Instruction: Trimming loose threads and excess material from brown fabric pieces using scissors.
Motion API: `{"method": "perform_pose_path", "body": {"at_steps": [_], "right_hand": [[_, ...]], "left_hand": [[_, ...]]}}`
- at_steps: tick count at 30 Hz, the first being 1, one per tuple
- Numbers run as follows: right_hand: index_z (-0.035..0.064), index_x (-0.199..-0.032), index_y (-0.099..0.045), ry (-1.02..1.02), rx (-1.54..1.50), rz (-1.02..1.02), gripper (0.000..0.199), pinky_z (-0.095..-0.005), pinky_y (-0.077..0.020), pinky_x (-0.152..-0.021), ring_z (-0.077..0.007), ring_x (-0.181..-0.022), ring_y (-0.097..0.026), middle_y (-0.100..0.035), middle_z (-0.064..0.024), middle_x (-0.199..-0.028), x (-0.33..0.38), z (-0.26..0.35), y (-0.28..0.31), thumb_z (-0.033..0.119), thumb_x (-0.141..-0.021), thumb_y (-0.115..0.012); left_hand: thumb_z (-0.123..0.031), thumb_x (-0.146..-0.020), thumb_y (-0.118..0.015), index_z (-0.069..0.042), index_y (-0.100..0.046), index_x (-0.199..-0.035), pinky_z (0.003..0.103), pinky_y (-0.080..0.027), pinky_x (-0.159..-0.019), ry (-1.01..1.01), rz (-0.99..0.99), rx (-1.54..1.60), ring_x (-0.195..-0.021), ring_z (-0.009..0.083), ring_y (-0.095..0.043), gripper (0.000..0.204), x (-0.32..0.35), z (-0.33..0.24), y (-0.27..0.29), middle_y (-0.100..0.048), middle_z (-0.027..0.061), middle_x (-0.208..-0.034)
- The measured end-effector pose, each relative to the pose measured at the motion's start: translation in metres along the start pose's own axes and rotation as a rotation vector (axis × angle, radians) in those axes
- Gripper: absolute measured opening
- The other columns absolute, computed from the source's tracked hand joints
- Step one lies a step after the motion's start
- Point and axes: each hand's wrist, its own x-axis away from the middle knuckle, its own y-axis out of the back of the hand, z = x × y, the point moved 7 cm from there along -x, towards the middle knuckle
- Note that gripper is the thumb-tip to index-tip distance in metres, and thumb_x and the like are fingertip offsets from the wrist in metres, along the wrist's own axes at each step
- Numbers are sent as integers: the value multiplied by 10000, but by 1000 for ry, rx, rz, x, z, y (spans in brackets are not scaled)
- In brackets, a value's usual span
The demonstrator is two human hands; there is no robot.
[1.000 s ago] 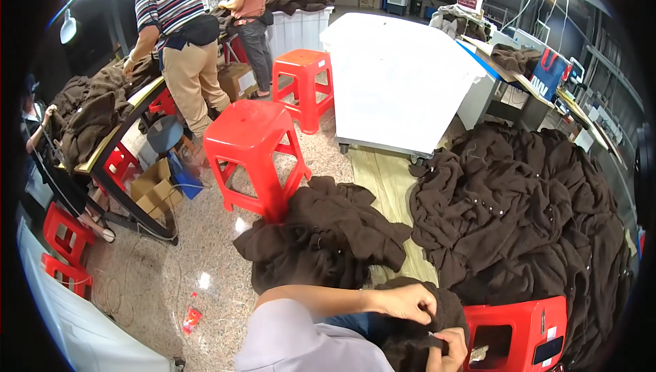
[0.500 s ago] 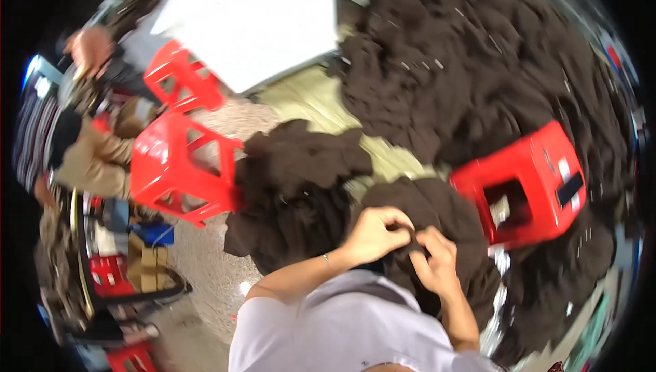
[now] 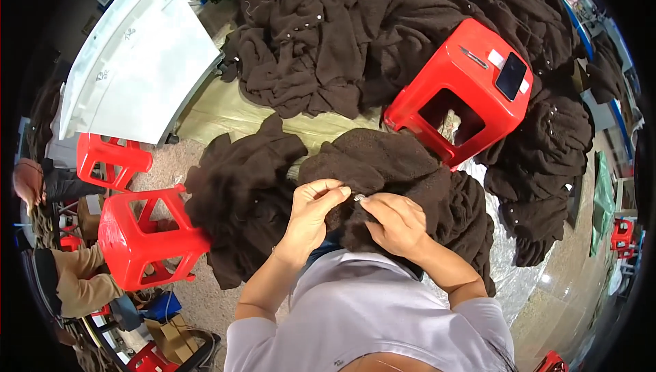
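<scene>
Dark brown fleecy cloth (image 3: 383, 156) lies bunched over my lap, with folds hanging to the right. My left hand (image 3: 309, 216) is pinched closed, thumb against forefinger, at the cloth's near edge. Beside it, my right hand (image 3: 398, 223) grips a bit of the same cloth, fingers bent. Between the two hands' fingertips shows a small shiny button-like piece (image 3: 359, 197); its exact kind is too small to tell. Another brown cloth bundle (image 3: 239, 201) lies to the left of my lap.
A red stool (image 3: 437, 71) with a phone (image 3: 511, 76) and pen (image 3: 473, 57) on it stands ahead right. Two red stools (image 3: 140, 235) are at left, near a white table (image 3: 147, 64). A large brown cloth heap (image 3: 307, 37) spreads across the back. Another person (image 3: 75, 276) sits far left.
The view has swung right, so the scene sits further left. My hands have come up slightly on the cloth, and the small shiny piece now shows between their fingertips.
</scene>
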Motion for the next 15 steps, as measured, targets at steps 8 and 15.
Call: {"method": "perform_pose_path", "body": {"at_steps": [8, 15], "right_hand": [[0, -1013, -670, -90, -22, -9, 434, -340, -579, -670, -283, -774, -706, -697, -141, -925, 7, -16, -17, -120, -598, -712], [-1, -988, -677, -74, -34, -26, 398, -345, -582, -673, -288, -783, -702, -687, -147, -938, 1, -14, -17, -131, -612, -690]], "left_hand": [[8, -908, -682, 37, -713, -953, 203, -474, -732, -91, -24, 50, -796, 50, -615, 62, 3, 0, -2, -700, 21, -882], [29, -903, -697, 45, -709, -997, 206, -502, -753, -131, -38, 39, -813, 66, -625, 96, 2, -1, -3, -702, 29, -913]]}}
